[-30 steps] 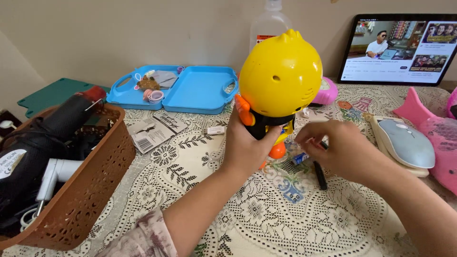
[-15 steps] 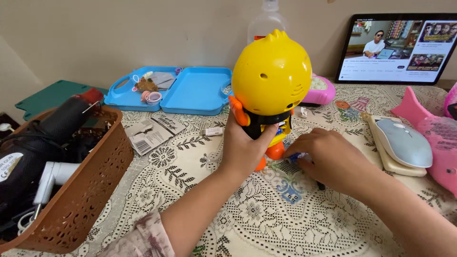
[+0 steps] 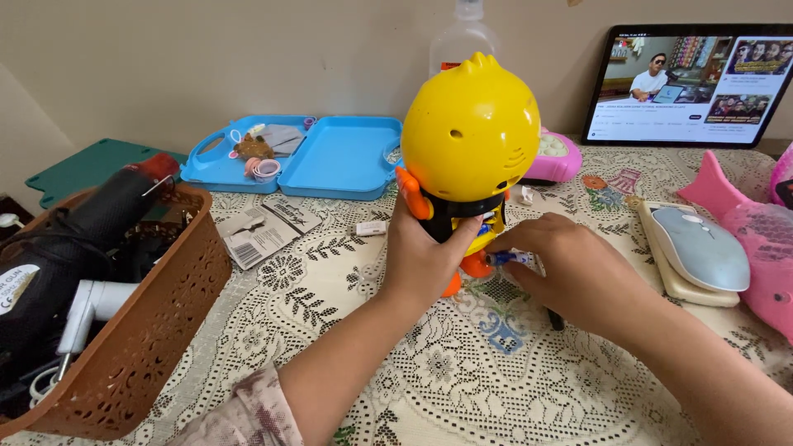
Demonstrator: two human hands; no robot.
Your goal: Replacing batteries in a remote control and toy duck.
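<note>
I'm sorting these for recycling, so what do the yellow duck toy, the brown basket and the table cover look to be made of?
Yellow duck toy: looks like hard glossy plastic, from its smooth moulded shell with soft highlights. Brown basket: probably matte moulded plastic, from the regular pierced pattern in its wall. Table cover: cream lace-like fabric, with openwork holes and floral motifs.

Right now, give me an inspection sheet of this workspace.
Surface: table under a cream lace cloth with flower patterns.
Job's things: yellow duck toy upright, back to the camera; small blue battery beside its orange feet.
Clutter: brown basket with a black heat gun; open blue case; leaflet; pale blue mouse; pink fish toy; clear bottle.
Hands: left hand grips the toy's body; right hand holds the battery in its fingers.
Cables: white cord in the basket.
Surroundings: beige wall; tablet playing video.
</note>
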